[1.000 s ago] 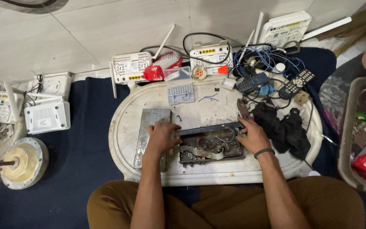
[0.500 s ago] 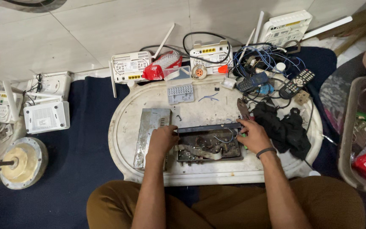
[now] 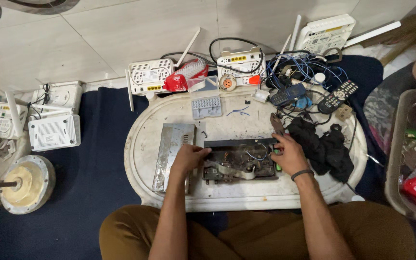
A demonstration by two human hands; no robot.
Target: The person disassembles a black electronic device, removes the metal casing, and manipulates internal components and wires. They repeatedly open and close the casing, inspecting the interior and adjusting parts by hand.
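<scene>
Oval tray (image 3: 145,144), metal cover (image 3: 172,154) left, black cloth (image 3: 323,147) right

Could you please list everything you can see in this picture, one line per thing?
opened device: 1, dark, circuitry exposed, front centre of the tray
metal cover: 1, silver, left of the device
tray: 1, white oval, on blue cloth
screw box: 1, clear, at tray's far edge
routers: several, white, behind and left of the tray
remote control: 1, black, far right
black cloth: 1, right of the device
round motor part: 1, cream, far left
left hand: on the device's left end
right hand: on the device's right end
</scene>
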